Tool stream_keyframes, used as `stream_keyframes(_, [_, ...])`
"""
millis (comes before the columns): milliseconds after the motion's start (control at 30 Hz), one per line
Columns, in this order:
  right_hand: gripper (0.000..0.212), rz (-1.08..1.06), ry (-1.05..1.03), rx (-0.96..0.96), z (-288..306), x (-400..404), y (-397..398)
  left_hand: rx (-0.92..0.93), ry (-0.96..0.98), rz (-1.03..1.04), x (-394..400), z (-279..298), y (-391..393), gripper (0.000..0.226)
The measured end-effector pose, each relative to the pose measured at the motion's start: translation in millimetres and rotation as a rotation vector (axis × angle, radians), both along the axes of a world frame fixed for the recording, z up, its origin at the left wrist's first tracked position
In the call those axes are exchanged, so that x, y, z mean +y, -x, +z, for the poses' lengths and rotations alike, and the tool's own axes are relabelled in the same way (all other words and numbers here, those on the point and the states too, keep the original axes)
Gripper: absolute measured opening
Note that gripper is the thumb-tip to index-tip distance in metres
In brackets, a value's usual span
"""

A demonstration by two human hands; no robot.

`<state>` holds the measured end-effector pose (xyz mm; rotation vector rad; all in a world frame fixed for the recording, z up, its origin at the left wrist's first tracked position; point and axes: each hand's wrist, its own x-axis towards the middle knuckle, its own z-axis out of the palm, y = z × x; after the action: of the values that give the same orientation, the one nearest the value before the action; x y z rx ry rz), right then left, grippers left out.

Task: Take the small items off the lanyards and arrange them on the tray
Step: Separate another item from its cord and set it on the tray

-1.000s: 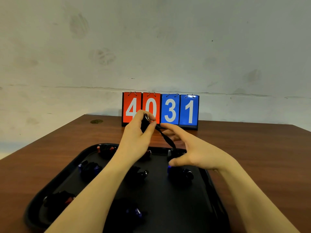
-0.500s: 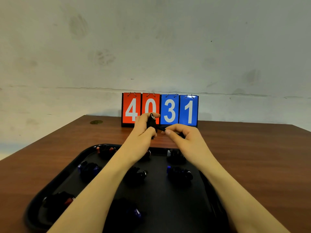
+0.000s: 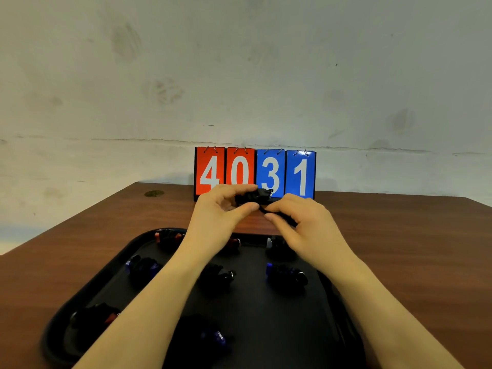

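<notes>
Stained pale wall behind brown bench [image 3: 399, 249]; flip scoreboard [image 3: 255, 173] at far edge read 4031. Black tray [image 3: 266, 315] near front — several bundled dark lanyards [image 3: 286, 274] lay spread across it. Both hands raised above tray's far rim. Left hand [image 3: 218, 211] pinched black lanyard bundle [image 3: 253, 197] between thumb and fingers; right hand [image 3: 303, 222] closed on its strap, knuckles just beside left thumb.

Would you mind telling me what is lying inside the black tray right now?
The black tray holds dark bundled items with red or blue accents, such as one blue-tipped bundle. The forearms cover several, so no full count is possible.
</notes>
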<state>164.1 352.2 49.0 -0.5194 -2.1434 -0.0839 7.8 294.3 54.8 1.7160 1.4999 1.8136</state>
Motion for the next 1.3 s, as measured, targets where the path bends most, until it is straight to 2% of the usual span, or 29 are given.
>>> stream_keyframes(67, [0.025, -0.035, -0.128, 0.013, 1.4, 1.0, -1.1, -0.02, 0.012, 0.003, 0.4, 0.8, -0.4, 0.034])
stream_keyframes(133, [0.026, -0.041, -0.173, 0.035, 1.5, 3.3, -2.3, -0.021, 0.027, 0.027, 1.1, 0.7, -0.3, 0.031])
stream_keyframes(267, [0.027, -0.005, -0.141, 0.04, -0.8, 5.8, -4.1, 0.057, 0.038, 0.003, -1.1, 0.8, -2.1, 0.024])
stream_keyframes(533, [0.023, 0.066, -0.14, 0.041, 0.7, 9.2, -10.7, 0.155, 0.104, -0.017, -4.0, -1.0, -5.0, 0.026])
stream_keyframes(667, [0.019, 0.141, 0.02, 0.114, 0.7, 8.7, -11.8, 0.168, 0.138, -0.066, -5.7, -0.8, -2.1, 0.025])
stream_keyframes(767, [0.006, 0.224, 0.26, 0.232, 4.1, 6.2, -13.3, 0.144, 0.17, -0.137, -8.0, 0.9, -2.6, 0.025])
stream_keyframes(900, [0.012, 0.305, 0.612, 0.398, 10.4, 2.3, -17.0, 0.102, 0.175, -0.208, -10.3, 2.1, -4.8, 0.026])
stream_keyframes(1167, [0.014, 0.442, 0.923, 0.564, 14.3, 5.1, -17.2, -0.057, 0.098, -0.311, -11.5, 3.5, -7.9, 0.028])
stream_keyframes(1233, [0.014, 0.461, 0.972, 0.583, 13.7, 4.6, -15.4, -0.094, 0.086, -0.316, -10.9, 3.7, -9.2, 0.034])
stream_keyframes(1300, [0.024, 0.454, 1.007, 0.598, 11.6, 4.4, -12.6, -0.102, 0.085, -0.31, -10.7, 3.0, -9.8, 0.043])
